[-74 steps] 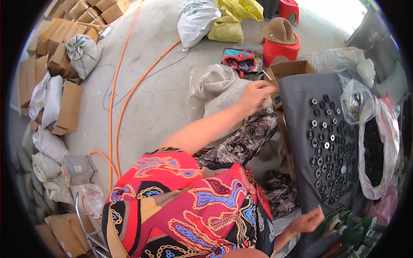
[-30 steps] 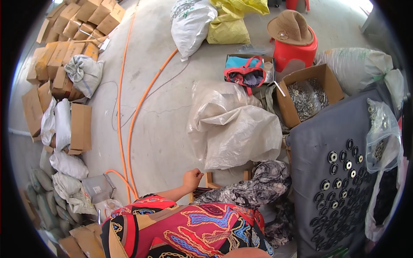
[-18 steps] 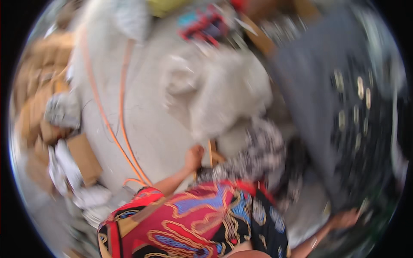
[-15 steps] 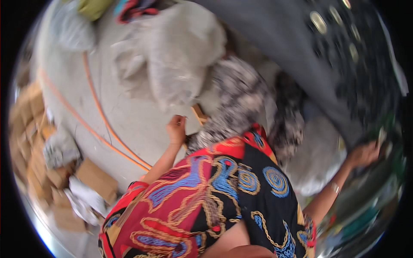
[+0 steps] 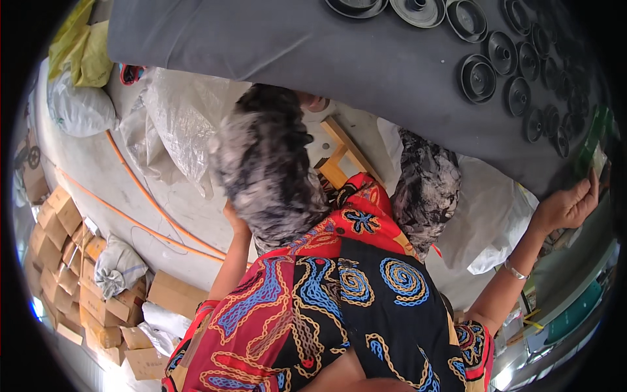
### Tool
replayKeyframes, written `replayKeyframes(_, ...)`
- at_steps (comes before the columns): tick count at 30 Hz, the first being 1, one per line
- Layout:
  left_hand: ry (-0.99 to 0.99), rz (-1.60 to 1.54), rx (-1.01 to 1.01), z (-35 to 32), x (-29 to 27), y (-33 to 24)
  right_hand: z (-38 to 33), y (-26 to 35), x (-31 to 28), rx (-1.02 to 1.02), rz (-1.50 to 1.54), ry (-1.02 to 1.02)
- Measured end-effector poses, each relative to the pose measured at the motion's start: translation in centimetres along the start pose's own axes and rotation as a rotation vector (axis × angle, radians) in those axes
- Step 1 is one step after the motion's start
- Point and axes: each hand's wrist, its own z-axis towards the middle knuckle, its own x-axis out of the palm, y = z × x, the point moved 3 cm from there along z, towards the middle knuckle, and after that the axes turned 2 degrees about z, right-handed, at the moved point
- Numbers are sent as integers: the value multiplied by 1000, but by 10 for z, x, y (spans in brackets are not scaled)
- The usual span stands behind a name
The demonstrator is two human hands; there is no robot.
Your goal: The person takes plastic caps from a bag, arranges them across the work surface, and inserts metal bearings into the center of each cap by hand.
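You look to be mid-shift on your seat: your left hand [image 5: 233, 215] presses behind your grey-patterned knee [image 5: 274, 176], near the light wooden stool frame [image 5: 343, 153], its fingers hidden so I cannot tell what they grasp, while your right hand [image 5: 567, 208] rests curled on the edge of the dark grey cloth-covered table [image 5: 366, 59], fingertips against a small green packet [image 5: 597, 153] (whether it actually grips it is unclear). The round black plastic discs [image 5: 499, 68] lie in rows on the table, well apart from both hands. I judge the next move calls for settling, then reaching up and across to the discs.
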Motion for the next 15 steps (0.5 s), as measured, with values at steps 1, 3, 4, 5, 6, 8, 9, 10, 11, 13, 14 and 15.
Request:
replayKeyframes(1,25,-33,-12,-3,1,-4,2,1,-3,5,-5,4)
replayKeyframes(3,54,-41,-15,-8,3,-10,7,4,-9,-38,-96,9)
replayKeyframes(4,65,-36,-13,-12,1,-15,8,7,-8,-28,-58,-12)
replayKeyframes(5,76,-30,-14,-15,0,-18,8,6,-8,-22,-57,-8)
replayKeyframes(6,88,-33,-19,-17,-1,-20,8,5,-10,11,-32,-11)
replayKeyframes(8,112,-29,-17,-17,-3,-26,9,1,-12,46,-4,-11)
replayKeyframes(9,128,-28,-16,-15,-3,-29,10,1,-13,51,2,-9)
replayKeyframes(10,140,-34,-15,-13,-1,-29,11,1,-14,33,-41,0)
replayKeyframes(11,152,-39,-17,-12,0,-30,11,2,-14,14,-85,8)
replayKeyframes(13,169,-49,-27,-10,4,-29,9,2,-12,-6,-65,0)
replayKeyframes(14,166,-40,-20,-8,8,-29,9,3,-11,-27,-52,-4)
replayKeyframes(15,155,-32,-7,-6,14,-27,11,1,-9,-30,-47,-11)
